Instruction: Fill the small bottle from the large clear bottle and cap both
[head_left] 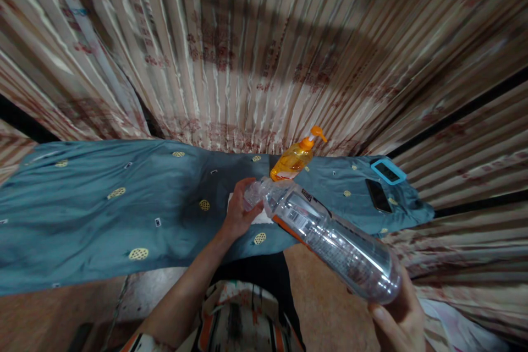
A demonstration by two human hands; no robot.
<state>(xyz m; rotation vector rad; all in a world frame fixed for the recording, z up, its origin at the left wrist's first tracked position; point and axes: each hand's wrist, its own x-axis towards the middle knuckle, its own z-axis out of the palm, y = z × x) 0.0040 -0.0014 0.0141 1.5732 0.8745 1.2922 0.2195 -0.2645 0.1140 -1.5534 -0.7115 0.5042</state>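
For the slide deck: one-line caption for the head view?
Right hand holds a clear plastic bottle by its base, left hand at its neck, above a teal-clothed table with an orange pump bottle.

The right hand [402, 319] is cut off by the bottom edge below its grip on the bottle [330, 236]. The bottle's cap end is blurred inside the left hand [239, 212]; its label print is unreadable.

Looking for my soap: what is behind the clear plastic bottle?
An orange pump soap bottle stands on the blue cloth behind the clear plastic bottle; its base is covered.
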